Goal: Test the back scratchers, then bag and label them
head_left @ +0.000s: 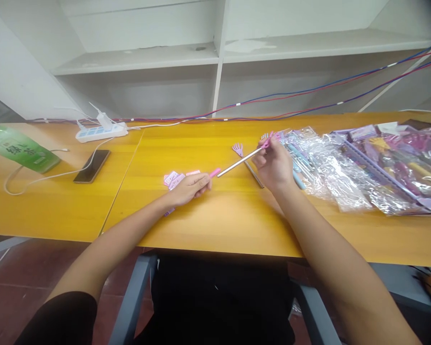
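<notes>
My left hand [192, 187] is closed around a pink handle [215, 172], whose tip sticks out past the fingers. My right hand [274, 163] pinches a back scratcher with a pink hand-shaped head [271, 139] and a silver rod [240, 162]. The rod slants down to the left, its lower end close beside the tip of the handle; whether they touch I cannot tell. Between my hands, on the table, lies a purple-headed back scratcher [238, 149] with a metal rod. Small pink and purple printed cards [174, 179] lie partly under my left hand.
Clear plastic bags [345, 182] and light-blue handles [299, 179] lie to the right, beside a purple box [380, 167] of packed back scratchers. On the left are a phone [92, 166], a power strip [101, 132] and a green bottle [21, 147]. Wires run along the shelf base.
</notes>
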Demonstrator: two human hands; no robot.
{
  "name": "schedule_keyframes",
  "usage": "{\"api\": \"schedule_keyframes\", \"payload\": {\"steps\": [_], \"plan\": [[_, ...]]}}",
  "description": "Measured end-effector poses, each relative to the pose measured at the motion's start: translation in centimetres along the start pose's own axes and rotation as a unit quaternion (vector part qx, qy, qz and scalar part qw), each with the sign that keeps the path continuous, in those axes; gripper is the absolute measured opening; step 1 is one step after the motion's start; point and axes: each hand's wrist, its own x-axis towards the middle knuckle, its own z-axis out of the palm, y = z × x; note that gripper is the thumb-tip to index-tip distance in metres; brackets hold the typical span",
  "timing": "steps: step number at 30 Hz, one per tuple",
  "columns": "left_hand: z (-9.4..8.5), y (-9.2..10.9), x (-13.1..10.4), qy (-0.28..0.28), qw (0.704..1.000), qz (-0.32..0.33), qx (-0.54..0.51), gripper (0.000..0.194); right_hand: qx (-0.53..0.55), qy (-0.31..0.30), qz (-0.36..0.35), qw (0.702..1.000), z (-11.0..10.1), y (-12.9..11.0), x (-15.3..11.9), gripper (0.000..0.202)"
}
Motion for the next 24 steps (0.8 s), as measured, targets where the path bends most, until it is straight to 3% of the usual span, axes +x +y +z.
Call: {"api": "schedule_keyframes", "payload": {"steps": [5, 7, 12, 17, 24], "plan": [[-0.1, -0.1, 0.1, -0.003, 0.999, 0.038, 0.009, 0.035, -0.020, 0.074, 0.011, 0.997, -2.7, 0.2, 2.0, 0.038], [-0.1, -0.2, 0.2, 0.008, 0.999, 0.040, 0.012, 0.040, -0.009, 0.090, 0.021, 0.996, -3.0, 0.4, 2.2, 0.038], [-0.7, -0.2, 0.3, 0.084, 0.988, 0.056, 0.114, 0.062, 0.045, 0.118, 0.025, 0.992, -2.2, 0.6, 1.9, 0.036], [-1.4, 0.2, 0.4, 0.137, 0.946, 0.105, 0.274, 0.044, 0.061, 0.127, 0.029, 0.990, -1.2, 0.4, 1.4, 0.031], [-1.5, 0.4, 0.3, 0.148, 0.922, 0.120, 0.337, 0.040, 0.073, 0.123, 0.032, 0.989, -0.8, 0.4, 1.0, 0.031]]}}
